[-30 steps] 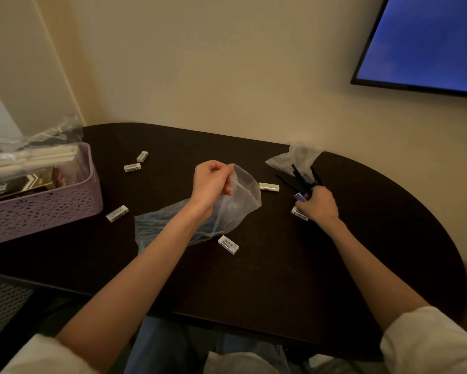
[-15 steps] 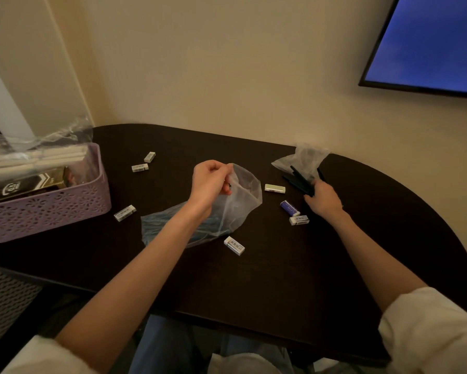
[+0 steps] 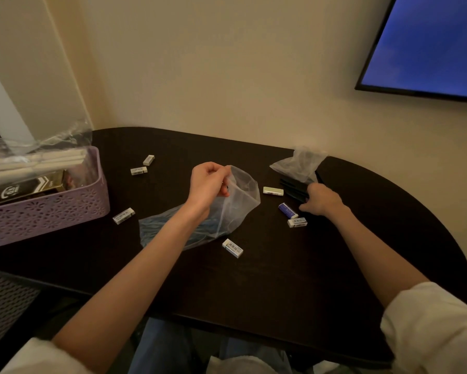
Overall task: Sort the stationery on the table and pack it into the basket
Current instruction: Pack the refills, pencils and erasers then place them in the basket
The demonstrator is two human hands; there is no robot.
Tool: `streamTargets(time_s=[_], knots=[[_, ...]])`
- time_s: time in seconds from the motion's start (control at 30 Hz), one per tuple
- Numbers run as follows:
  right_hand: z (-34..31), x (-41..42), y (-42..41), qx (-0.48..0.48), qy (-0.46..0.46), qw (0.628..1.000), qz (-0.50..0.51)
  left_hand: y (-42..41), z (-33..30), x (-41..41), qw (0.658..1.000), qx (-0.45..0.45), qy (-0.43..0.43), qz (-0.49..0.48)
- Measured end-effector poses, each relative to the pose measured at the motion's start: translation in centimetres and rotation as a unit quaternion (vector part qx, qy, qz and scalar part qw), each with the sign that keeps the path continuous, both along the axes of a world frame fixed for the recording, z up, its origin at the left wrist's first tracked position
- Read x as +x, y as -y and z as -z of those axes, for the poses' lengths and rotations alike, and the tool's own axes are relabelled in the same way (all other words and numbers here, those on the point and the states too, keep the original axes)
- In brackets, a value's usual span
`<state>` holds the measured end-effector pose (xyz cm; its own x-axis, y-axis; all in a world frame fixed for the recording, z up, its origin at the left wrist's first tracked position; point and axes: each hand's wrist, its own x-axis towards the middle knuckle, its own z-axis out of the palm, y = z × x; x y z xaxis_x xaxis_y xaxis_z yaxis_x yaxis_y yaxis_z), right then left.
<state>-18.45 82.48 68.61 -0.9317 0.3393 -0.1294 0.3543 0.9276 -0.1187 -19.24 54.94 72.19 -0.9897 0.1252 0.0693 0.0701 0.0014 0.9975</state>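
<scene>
My left hand point(image 3: 208, 184) pinches the rim of a clear plastic bag point(image 3: 235, 209) and holds its mouth up; blue pens lie inside it. My right hand point(image 3: 321, 201) rests fingers down on a bunch of black pens point(image 3: 294, 188) at the mouth of a second clear bag point(image 3: 300, 164); whether it grips them is unclear. A blue eraser point(image 3: 287, 210) and a white eraser point(image 3: 297, 222) lie just left of that hand. Several more white erasers are scattered, among them one point(image 3: 273, 191), one point(image 3: 232, 248) and one point(image 3: 123, 215). The lilac basket point(image 3: 51, 214) stands at the left.
The basket holds white sticks in clear wrap and a dark box point(image 3: 24, 188). Two erasers point(image 3: 143, 166) lie behind the bag. The dark oval table point(image 3: 254, 287) meets the wall at the back. A screen point(image 3: 429, 47) hangs on the wall at upper right.
My right hand has moved off the erasers and back onto the black pens, uncovering the blue eraser. My left hand keeps the bag held open.
</scene>
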Motion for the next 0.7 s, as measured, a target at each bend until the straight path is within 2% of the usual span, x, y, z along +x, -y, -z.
streamTargets(time_s=[0.07,0.13,0.23,0.3,0.37,0.47,0.53,0.6,0.7], knots=[[-0.5,0.1,0.4,-0.005,-0.016,1.0,0.005,0.1,-0.1,0.0,1.0,0.0,0.001,0.001],[-1.2,0.1,1.2,-0.014,-0.069,0.997,-0.003,0.3,-0.2,0.0,1.0,0.002,0.003,0.001],[-3.1,0.3,3.2,-0.043,-0.18,0.982,-0.044,0.3,-0.4,0.1,1.0,0.0,0.001,-0.001],[-4.7,0.4,4.9,-0.087,-0.268,0.957,-0.067,0.5,-0.6,0.1,1.0,0.003,-0.003,0.0],[-6.3,0.6,6.7,-0.221,-0.356,0.907,-0.048,0.7,-0.9,0.2,1.0,0.006,-0.007,0.001],[-8.9,1.0,9.0,-0.448,-0.462,0.765,0.016,0.9,-1.4,0.2,1.0,0.005,-0.014,0.005],[-10.4,1.1,10.1,-0.52,-0.485,0.703,0.021,1.0,-1.7,0.2,1.0,0.004,-0.018,0.005],[-11.5,1.1,11.0,-0.534,-0.491,0.688,0.016,1.1,-2.1,0.3,1.0,0.007,-0.019,0.009],[-12.3,1.3,12.0,-0.516,-0.503,0.693,-0.01,1.2,-2.5,0.4,1.0,0.011,-0.019,0.011]])
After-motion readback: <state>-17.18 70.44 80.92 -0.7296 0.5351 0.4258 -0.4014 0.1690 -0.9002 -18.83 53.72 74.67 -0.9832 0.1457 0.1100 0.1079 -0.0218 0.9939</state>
